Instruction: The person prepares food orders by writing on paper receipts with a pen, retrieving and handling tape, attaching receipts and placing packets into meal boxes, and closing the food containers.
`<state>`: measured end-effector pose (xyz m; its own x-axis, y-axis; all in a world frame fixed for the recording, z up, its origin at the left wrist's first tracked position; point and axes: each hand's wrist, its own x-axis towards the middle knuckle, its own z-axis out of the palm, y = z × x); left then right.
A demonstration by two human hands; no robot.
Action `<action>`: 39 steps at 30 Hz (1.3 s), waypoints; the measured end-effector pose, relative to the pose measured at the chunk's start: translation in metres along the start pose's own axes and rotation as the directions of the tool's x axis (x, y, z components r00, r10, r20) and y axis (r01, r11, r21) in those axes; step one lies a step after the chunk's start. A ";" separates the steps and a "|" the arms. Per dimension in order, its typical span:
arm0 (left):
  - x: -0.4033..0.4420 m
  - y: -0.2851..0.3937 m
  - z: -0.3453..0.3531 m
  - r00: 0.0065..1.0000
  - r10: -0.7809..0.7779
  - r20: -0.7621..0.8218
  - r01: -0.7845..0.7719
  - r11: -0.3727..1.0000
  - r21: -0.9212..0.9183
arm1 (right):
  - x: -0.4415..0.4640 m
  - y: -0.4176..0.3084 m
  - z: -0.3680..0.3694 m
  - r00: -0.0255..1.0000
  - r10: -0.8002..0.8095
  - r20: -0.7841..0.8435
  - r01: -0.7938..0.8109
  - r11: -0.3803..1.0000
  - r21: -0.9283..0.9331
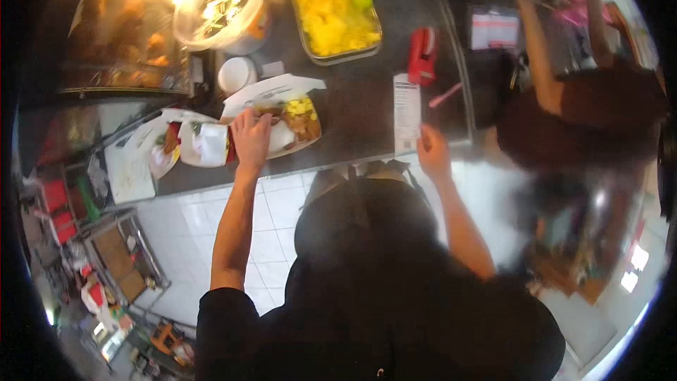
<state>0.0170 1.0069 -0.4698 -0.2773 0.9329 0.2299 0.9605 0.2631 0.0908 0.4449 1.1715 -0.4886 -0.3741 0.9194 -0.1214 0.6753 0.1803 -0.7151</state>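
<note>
My left hand (pixel 252 140) is over the left part of an open paper takeaway box (pixel 310 140), its fingers bent together. Whatever they pinch is too small to make out. In that box lie white rice (pixel 281 135), brown food and yellow cubes (pixel 299 107). Beside it, further left, are more open food boxes (pixel 204 154). My right hand (pixel 433 152) is at the lower right edge of a long printed receipt (pixel 407 116), with curled fingers. I cannot tell whether they grip the paper. A red stapler (pixel 422 55) touches the receipt's top end.
A glass container of yellow chunks (pixel 337 14) and a clear tub of metal utensils (pixel 224 7) stand at the back. A white round lid (pixel 236 75) is near the tub. A pink stick (pixel 446 94) lies right of the receipt. Another person (pixel 578 116) stands close on the right.
</note>
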 end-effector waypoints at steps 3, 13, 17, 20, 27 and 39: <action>0.005 0.001 -0.001 0.999 0.000 -0.051 -0.004 0.997 -0.078 | -0.049 0.022 0.002 0.982 0.186 -0.016 -0.187 0.978 -0.095; 0.000 -0.013 0.007 0.999 0.040 -0.002 -0.040 0.987 -0.155 | -0.227 0.079 0.026 0.885 0.401 -0.235 -0.449 0.869 -0.209; 0.000 -0.011 0.002 0.997 0.076 -0.023 -0.078 0.987 -0.139 | -0.253 0.090 0.063 0.899 0.346 -0.268 -0.397 0.903 -0.163; 0.001 -0.013 -0.009 0.998 0.058 -0.026 -0.062 0.979 -0.192 | -0.246 0.086 0.079 0.940 0.202 -0.274 -0.263 0.942 -0.209; -0.011 -0.012 -0.058 0.991 -0.088 -0.105 0.040 0.919 -0.391 | -0.174 0.019 0.059 0.919 0.335 -0.209 -0.348 0.937 -0.030; -0.089 -0.022 -0.088 0.906 -0.423 -0.018 0.347 0.764 -0.545 | -0.094 0.036 0.035 0.936 0.177 -0.303 -0.198 0.979 -0.041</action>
<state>0.0184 0.8969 -0.4066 -0.6583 0.7292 0.1868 0.6243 0.3902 0.6768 0.4822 1.0789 -0.5271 -0.0383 0.9988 -0.0318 0.7613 0.0086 -0.6484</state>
